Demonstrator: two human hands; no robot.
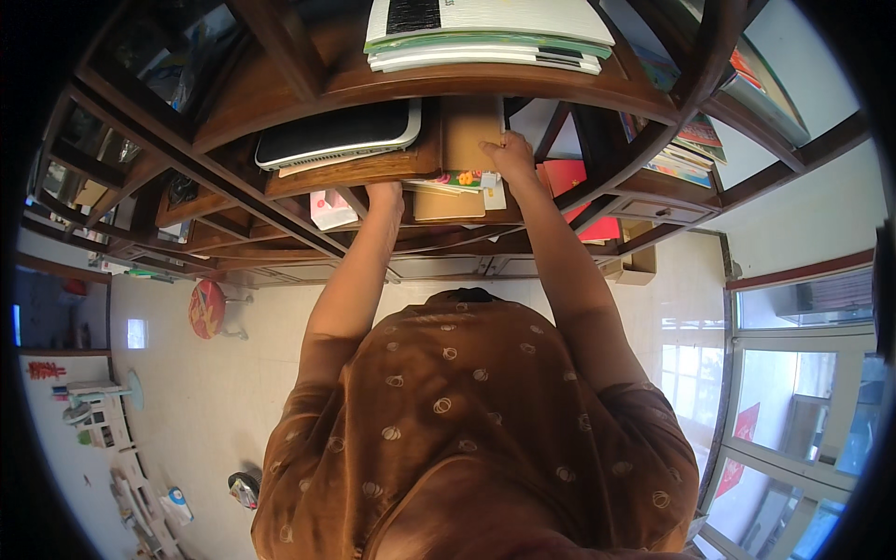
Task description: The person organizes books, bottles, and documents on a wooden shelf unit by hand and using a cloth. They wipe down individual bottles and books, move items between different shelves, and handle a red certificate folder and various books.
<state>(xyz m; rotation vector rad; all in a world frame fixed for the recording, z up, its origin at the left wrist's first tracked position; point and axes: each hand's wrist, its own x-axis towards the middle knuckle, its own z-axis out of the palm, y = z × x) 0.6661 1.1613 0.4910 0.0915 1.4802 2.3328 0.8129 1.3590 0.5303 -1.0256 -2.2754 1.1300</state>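
Observation:
Both my arms reach forward into a dark wooden shelf unit. My right hand (512, 157) grips the right edge of a flat brown-covered book or folder (469, 126), its thumb lying on the cover. Just below it are a colourful flowered booklet (462, 179) and a stack of papers with a tan cover (450, 205). My left hand (385, 193) reaches in beneath a wooden board, beside those papers. Its fingers are hidden there, so what it touches does not show.
Left of the brown cover, a black-and-white flat device (341, 133) sits on a board. White and green books (490, 47) lie on the shelf above. Red folders (565, 182) stand at the right. A red round stool (206, 309) is on the floor behind.

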